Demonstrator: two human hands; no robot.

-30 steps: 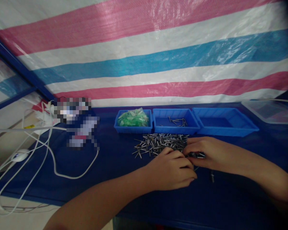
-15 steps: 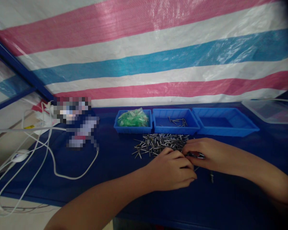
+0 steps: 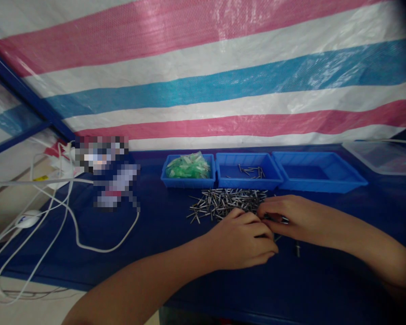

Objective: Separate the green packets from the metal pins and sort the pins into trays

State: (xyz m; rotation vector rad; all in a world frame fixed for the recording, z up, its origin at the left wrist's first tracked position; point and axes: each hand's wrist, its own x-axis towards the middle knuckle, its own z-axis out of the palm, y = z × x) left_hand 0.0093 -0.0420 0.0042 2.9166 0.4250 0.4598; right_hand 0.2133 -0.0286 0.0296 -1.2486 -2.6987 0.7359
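A pile of blind rivets (image 3: 219, 204), thin metal pins with thicker ends, lies on the blue table in front of the bins. At its near right edge my two hands meet. My right hand (image 3: 291, 210) is closed on a few rivets (image 3: 284, 220), whose shiny ends poke out below the fingers. My left hand (image 3: 242, 239) has curled fingers, with the tips hidden beside the right hand; what they pinch cannot be made out. One loose rivet (image 3: 298, 249) lies on the table under my right wrist.
Three blue bins stand along the back: the left bin (image 3: 188, 183) holds green plastic bags, the middle bin (image 3: 248, 183) a few rivets, the right bin (image 3: 325, 184) shows a bare floor. A clear lid (image 3: 385, 158) lies right. White cables (image 3: 98, 249) run along the left.
Hardly anything differs. Both hands stay together at the pile's edge, with only a slight shift of the right fingers and the rivets in them.
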